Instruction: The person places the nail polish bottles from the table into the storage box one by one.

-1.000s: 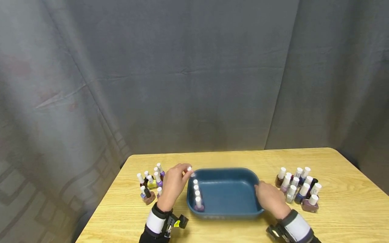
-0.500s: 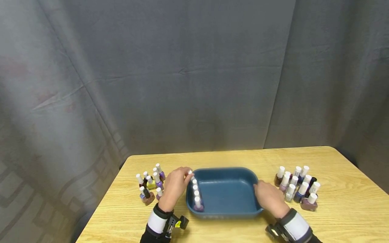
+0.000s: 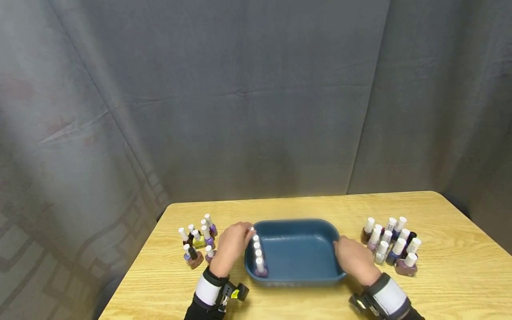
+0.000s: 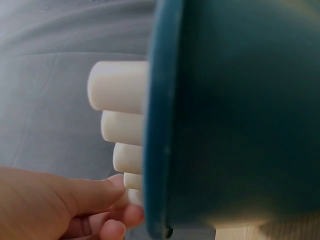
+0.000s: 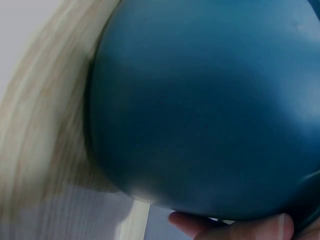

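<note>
The left hand (image 3: 230,244) has thumb and finger closed in a pinch on a white-capped bottle (image 4: 134,196) at the far left corner of the blue tray (image 3: 300,260). Four more bottles make up the row (image 3: 258,253) along the tray's left edge, caps up, running from the near left corner towards that pinch. The right hand (image 3: 355,258) grips the rim at the tray's right edge; a steady hold there should stop the tray sliding on the table (image 3: 296,302).

To do this placing well, it seems best to lower the bottle straight, feel its base sit flat, then part the fingers before lifting, so the neighbouring cap is not knocked. The far corner curves, so a tilt is the likeliest fault. Loose bottles stand towards the table's left edge (image 3: 198,243) and right edge (image 3: 398,246)
</note>
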Tool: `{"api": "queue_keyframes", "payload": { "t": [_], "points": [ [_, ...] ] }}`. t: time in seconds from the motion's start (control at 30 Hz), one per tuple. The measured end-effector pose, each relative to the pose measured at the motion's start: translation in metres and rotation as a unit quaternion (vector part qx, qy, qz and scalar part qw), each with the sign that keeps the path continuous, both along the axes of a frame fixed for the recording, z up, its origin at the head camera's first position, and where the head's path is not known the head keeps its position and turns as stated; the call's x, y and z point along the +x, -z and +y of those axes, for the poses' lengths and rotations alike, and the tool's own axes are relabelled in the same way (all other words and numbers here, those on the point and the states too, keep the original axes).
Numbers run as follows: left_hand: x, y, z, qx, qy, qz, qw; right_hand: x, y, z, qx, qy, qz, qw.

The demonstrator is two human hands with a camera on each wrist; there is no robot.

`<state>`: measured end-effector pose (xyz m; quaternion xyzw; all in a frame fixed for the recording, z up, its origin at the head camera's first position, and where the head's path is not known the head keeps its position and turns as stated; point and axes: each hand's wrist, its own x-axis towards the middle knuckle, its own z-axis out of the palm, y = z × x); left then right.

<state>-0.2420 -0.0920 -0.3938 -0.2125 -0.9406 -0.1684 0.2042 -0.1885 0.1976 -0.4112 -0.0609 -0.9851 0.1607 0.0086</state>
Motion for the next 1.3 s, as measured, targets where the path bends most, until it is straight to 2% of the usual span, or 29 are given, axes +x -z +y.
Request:
{"api": "queue_keyframes", "payload": {
  "t": [0.53,0.87,1.3],
  "points": [
    [-0.0009,0.0043,0.0007,-0.012,0.016,-0.013,0.9997,-0.0005,-0.0007,-0.0001,0.002,0.005,-0.004,1.0],
    [-0.0006,0.0039,0.0001,-0.004,0.019,-0.039,0.9991,-0.0007,0.0026,0.0001,0.001,-0.002,0.018,1.0],
    [-0.0006,0.0053,0.0002,-0.019,0.043,-0.057,0.9973,-0.0012,0.0022,0.0003,0.0,0.003,0.001,1.0]
  ]
}}
